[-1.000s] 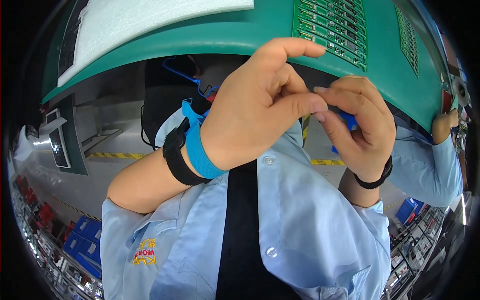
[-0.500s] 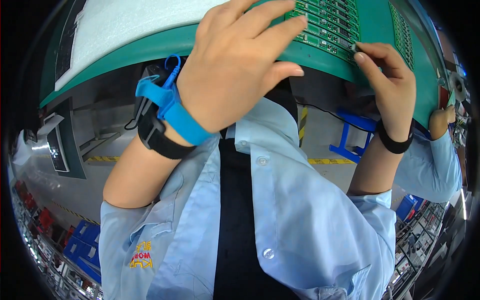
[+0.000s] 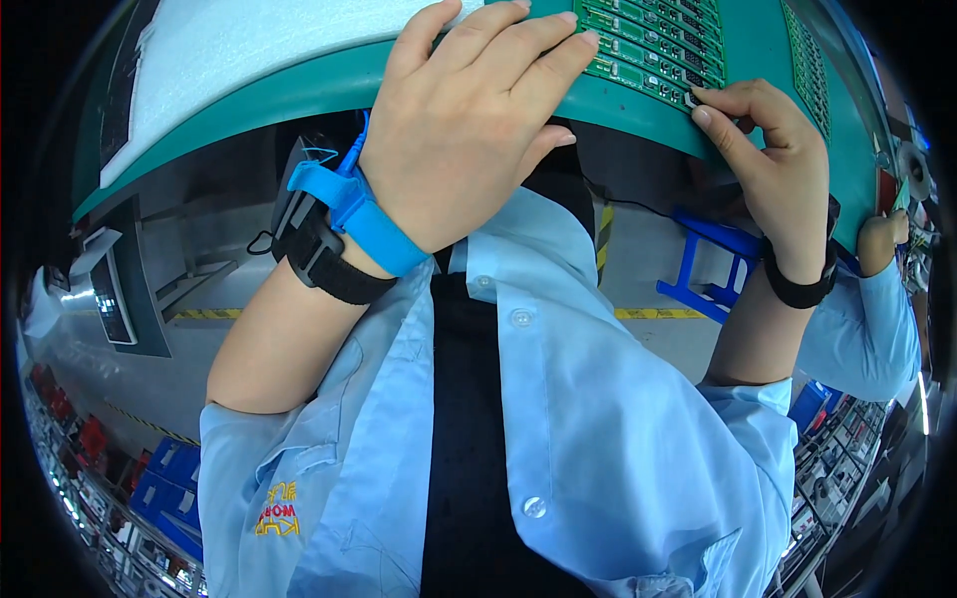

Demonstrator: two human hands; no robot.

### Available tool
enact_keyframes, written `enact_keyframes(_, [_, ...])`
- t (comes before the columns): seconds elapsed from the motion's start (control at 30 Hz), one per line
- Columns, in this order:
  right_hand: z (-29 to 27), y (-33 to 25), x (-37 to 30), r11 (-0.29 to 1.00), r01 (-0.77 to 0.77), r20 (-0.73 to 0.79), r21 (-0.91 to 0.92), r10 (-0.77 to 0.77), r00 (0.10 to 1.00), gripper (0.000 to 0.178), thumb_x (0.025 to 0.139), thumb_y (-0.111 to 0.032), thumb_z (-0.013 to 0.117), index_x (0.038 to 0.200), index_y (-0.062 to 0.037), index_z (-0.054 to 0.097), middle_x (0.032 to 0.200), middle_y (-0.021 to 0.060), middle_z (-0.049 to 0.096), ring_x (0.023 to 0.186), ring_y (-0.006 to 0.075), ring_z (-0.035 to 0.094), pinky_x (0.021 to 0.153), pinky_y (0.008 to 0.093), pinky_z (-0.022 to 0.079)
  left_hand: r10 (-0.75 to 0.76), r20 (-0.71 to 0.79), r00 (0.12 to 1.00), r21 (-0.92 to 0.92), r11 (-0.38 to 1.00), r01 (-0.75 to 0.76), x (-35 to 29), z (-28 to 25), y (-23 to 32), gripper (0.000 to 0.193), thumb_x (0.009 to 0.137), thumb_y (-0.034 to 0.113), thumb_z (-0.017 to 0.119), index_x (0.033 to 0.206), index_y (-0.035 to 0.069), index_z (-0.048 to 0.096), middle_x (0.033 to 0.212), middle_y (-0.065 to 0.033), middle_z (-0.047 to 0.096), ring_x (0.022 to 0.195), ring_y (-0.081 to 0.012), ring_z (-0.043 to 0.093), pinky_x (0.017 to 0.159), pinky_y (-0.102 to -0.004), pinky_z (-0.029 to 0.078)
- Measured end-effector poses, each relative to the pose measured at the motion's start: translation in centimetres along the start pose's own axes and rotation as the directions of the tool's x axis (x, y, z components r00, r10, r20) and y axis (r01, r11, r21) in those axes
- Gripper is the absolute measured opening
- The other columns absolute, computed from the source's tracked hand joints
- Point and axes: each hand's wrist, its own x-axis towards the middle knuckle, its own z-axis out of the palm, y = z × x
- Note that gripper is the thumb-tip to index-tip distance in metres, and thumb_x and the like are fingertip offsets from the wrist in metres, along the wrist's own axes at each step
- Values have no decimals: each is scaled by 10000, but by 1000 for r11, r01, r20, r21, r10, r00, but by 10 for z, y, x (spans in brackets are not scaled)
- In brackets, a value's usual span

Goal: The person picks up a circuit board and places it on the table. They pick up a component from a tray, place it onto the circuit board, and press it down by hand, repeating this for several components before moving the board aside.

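Note:
A green panel of joined circuit boards (image 3: 648,45) lies on the green mat at the top of the view. My left hand (image 3: 464,130) is palm down with its fingers stretched apart, the fingertips at the panel's left edge; whether they press on it I cannot tell. It holds nothing visible. Thumb and forefinger of my right hand (image 3: 773,164) pinch a small dark and silvery electronic component (image 3: 691,100) at the near right corner of the panel. A blue strap with a cord (image 3: 374,239) circles my left wrist, beside a black band.
White foam sheet (image 3: 269,60) covers the left of the green mat (image 3: 623,112). Another circuit board panel (image 3: 809,75) lies at the right. Below the table edge stands a blue stool (image 3: 688,269). A co-worker's blue sleeve (image 3: 865,339) is at far right.
My right hand has moved slightly left with the component, onto the panel's near corner. My left hand has shifted a little left, its fingers lying flatter.

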Motion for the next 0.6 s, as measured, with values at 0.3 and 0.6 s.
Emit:
enact_keyframes(0.3, [-8,2,7,999,-32,104,1,32,994,149,857,-96,718,971,-5,689,851,19,633,771,88,561,717,219,442,-4,11,1000,18,1000,4,0,-1,-1,602,675,246,771,1226,78,597,1255,-73,586,1170,-250,522,1030,-449,347])
enact_keyframes(0.6, [-2,8,8,966,-231,162,116,212,964,155,874,-105,710,985,-4,672,837,-17,606,781,52,549,714,192,440,7,21,1000,51,999,-8,-4,-3,-1,596,676,245,762,1224,77,601,1253,-71,588,1160,-245,525,1026,-445,347])
